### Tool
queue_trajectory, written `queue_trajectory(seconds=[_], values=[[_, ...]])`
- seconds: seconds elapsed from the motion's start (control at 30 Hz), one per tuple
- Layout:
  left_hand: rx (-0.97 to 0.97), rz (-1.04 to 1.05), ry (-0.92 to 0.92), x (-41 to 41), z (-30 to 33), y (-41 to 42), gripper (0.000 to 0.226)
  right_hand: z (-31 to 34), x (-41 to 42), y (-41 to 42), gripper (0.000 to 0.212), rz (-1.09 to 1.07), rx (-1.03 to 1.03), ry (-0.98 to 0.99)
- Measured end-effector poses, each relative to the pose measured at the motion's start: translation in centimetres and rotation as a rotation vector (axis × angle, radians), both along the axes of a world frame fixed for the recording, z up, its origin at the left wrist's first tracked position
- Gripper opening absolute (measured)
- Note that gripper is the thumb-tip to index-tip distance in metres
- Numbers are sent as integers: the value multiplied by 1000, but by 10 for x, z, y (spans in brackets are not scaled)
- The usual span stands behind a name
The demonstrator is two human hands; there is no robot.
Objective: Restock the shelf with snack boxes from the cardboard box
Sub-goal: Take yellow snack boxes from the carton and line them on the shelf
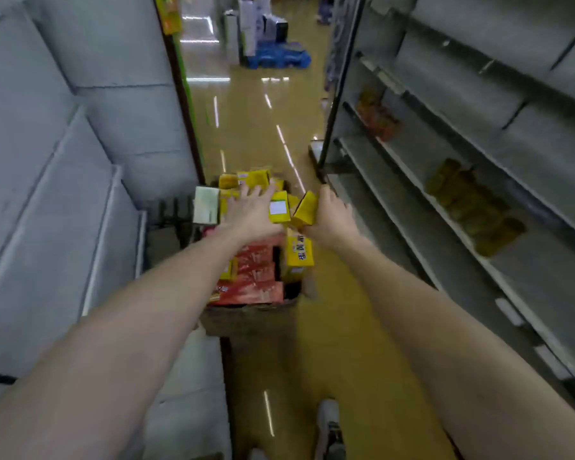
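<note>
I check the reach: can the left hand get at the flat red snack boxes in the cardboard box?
Probably yes: the red snack boxes lie uncovered, directly beneath the left hand's forearm.

Head view, single wide-angle camera: worn high, facing forward and down the aisle floor [246, 127]; forearms close at frame bottom, shelf [462, 180] along the right edge.
</note>
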State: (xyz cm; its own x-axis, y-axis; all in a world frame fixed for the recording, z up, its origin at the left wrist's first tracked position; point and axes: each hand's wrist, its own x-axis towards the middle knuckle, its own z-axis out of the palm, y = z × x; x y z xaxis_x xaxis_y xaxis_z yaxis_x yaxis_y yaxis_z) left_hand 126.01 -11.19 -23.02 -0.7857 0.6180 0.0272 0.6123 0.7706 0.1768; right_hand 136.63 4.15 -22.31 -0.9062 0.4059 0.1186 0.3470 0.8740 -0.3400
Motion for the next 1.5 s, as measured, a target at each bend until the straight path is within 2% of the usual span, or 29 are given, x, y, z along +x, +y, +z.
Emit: queue_trajectory(seconds=[0.07, 0.27, 0.37, 0.43, 0.53, 0.7, 0.9, 1.0, 1.2, 1.5], values=[[22, -81, -8, 24, 15, 24, 93, 14, 42, 18, 82, -91, -13, 0], [86, -431, -7, 126, 52, 122, 74, 45, 187, 85, 69, -386, -1, 30], [83, -607, -21, 198, 67, 171, 74, 61, 276, 109, 73, -546, -6, 33], [56, -727, -30, 257, 78, 201, 73, 67, 346, 123, 73, -637, -5, 33], [41, -906, -27, 363, 91, 241, 68, 76, 466, 132, 61, -800, 6, 81], [87, -1172, -44, 570, 103, 277, 57, 89, 680, 108, 55, -1086, -21, 130], [157, -1482, -92, 815, 104, 283, 53, 103, 921, 39, 55, -1370, 26, 195], [163, -1616, -127, 920, 115, 265, 49, 117, 1013, -2, 54, -1505, 91, 135], [271, -1849, -78, 1091, 138, 227, 37, 132, 1151, -79, 51, -1689, 174, 69], [370, -2029, -5, 1323, 149, 183, 43, 144, 1333, -153, 49, -1888, 218, -1]])
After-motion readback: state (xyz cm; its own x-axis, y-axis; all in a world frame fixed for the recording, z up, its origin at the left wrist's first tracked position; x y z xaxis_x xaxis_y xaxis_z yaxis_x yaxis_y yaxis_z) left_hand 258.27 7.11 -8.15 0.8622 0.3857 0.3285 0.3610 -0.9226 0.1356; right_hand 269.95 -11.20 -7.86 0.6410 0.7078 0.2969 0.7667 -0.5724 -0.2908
